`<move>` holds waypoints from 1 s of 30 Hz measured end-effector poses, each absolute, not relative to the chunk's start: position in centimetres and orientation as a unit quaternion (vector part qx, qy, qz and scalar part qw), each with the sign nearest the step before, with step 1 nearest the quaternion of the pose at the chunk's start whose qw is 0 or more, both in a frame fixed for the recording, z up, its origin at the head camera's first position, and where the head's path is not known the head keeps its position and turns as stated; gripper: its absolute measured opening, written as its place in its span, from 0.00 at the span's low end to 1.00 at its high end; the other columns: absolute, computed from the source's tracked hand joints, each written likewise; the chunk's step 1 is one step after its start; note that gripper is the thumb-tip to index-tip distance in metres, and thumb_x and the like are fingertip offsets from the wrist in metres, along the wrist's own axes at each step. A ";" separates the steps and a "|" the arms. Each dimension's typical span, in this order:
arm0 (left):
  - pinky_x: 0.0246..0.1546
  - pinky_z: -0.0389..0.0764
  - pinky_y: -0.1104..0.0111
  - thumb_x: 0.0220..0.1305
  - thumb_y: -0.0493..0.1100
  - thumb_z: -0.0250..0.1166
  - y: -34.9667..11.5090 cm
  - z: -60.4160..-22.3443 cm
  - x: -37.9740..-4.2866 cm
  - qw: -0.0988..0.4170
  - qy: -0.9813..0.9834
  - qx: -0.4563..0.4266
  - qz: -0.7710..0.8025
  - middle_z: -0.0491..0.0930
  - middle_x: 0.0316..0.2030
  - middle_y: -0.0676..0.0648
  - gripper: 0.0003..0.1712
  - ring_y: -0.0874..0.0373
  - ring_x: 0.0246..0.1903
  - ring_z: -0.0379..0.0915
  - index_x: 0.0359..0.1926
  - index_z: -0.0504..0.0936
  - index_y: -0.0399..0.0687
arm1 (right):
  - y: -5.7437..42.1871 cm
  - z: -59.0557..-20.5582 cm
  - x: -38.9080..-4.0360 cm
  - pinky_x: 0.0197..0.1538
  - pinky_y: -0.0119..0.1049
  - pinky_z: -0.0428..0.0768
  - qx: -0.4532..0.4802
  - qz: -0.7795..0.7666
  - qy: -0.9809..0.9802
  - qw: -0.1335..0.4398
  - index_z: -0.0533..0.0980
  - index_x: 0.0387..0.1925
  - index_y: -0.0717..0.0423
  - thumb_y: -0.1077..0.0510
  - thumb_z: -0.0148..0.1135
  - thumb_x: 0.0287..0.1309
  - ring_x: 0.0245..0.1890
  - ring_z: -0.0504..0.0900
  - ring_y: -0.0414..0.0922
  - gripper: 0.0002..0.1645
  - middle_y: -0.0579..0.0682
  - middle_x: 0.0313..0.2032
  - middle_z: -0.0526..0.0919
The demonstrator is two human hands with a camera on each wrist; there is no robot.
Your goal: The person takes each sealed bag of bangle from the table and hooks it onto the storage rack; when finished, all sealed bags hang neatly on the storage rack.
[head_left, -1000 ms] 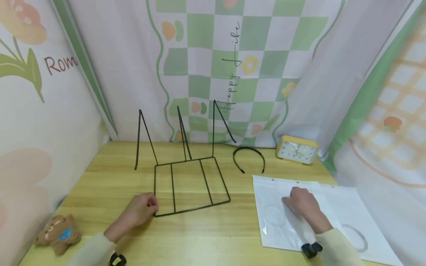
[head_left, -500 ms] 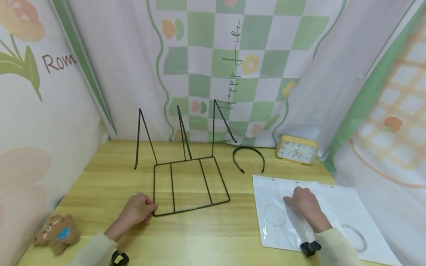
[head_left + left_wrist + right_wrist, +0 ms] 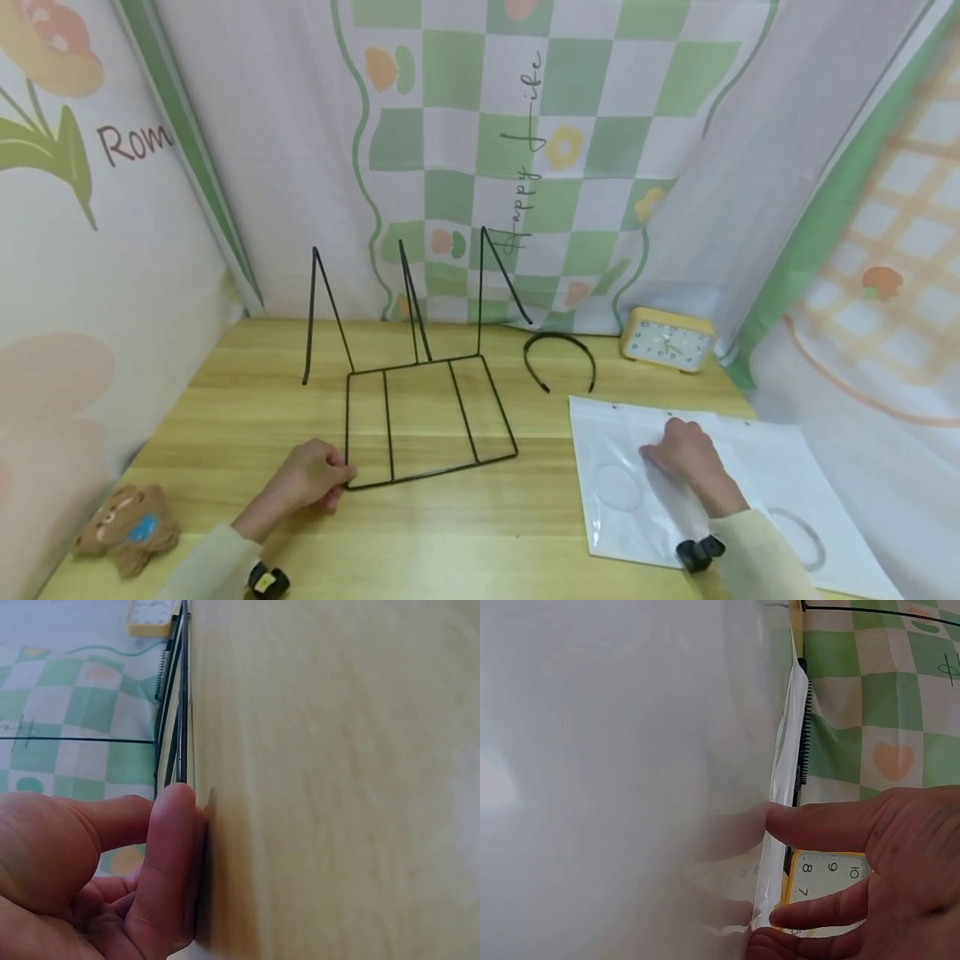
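A black wire rack (image 3: 431, 475) stands on the wooden table, its flat rectangular grid toward me and several bent prongs rising at the back. At its front left corner my left hand (image 3: 311, 477) pinches the wire between thumb and fingers; the left wrist view shows this rack (image 3: 184, 690) edge-on by the fingertips. My right hand (image 3: 690, 462) rests on a white plastic bag (image 3: 611, 525) lying flat. In the right wrist view, the thumb and fingers of that hand (image 3: 900, 862) touch the glossy bag (image 3: 630, 750) with a gap between them.
Behind the bag lies a black toothed headband (image 3: 558, 337), with a yellow alarm clock (image 3: 667, 337) to its right. A second white bag (image 3: 847, 533) lies partly under the first. A brown bear toy (image 3: 131, 529) sits at the left. Printed curtains (image 3: 300, 125) close off the table's back and sides.
My left hand's fingers have tightened on the rack's corner, the hand tilting slightly. The right hand stays almost in place on the bag. The other things have not moved.
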State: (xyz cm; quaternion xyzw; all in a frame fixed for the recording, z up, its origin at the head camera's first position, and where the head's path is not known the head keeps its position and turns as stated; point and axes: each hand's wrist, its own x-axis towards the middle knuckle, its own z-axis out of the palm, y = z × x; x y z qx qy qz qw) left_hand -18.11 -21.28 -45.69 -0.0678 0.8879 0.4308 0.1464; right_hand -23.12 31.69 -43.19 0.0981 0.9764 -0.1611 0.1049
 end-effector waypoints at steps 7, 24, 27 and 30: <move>0.17 0.81 0.69 0.64 0.37 0.64 -21.2 -45.5 -18.0 0.149 0.885 -0.066 0.436 0.78 0.18 0.44 0.13 0.56 0.14 0.75 0.23 0.75 0.41 | 32.2 -43.2 -23.5 0.42 0.55 0.80 0.127 -0.200 0.965 0.116 0.68 0.47 0.78 0.53 0.71 0.52 0.37 0.78 0.60 0.34 0.70 0.38 0.76; 0.19 0.83 0.67 0.64 0.36 0.64 -21.4 -45.6 -18.0 0.154 0.877 -0.075 0.449 0.78 0.19 0.43 0.12 0.56 0.14 0.75 0.24 0.75 0.40 | 33.9 -44.5 -24.0 0.36 0.45 0.81 0.148 -0.249 0.955 0.061 0.73 0.47 0.77 0.65 0.60 0.54 0.36 0.78 0.58 0.20 0.69 0.39 0.79; 0.19 0.83 0.67 0.64 0.35 0.64 -21.4 -45.7 -18.1 0.155 0.876 -0.071 0.452 0.79 0.19 0.43 0.12 0.56 0.14 0.76 0.24 0.75 0.40 | 34.1 -44.5 -23.8 0.32 0.39 0.78 0.154 -0.269 0.949 0.059 0.74 0.45 0.74 0.63 0.58 0.56 0.34 0.76 0.53 0.18 0.64 0.35 0.79; 0.20 0.84 0.66 0.64 0.35 0.64 -21.4 -45.7 -18.1 0.155 0.876 -0.069 0.451 0.79 0.19 0.43 0.12 0.56 0.14 0.76 0.23 0.75 0.40 | 34.0 -44.4 -23.8 0.34 0.39 0.77 0.170 -0.297 0.937 0.073 0.71 0.50 0.73 0.59 0.56 0.62 0.36 0.75 0.54 0.21 0.64 0.38 0.78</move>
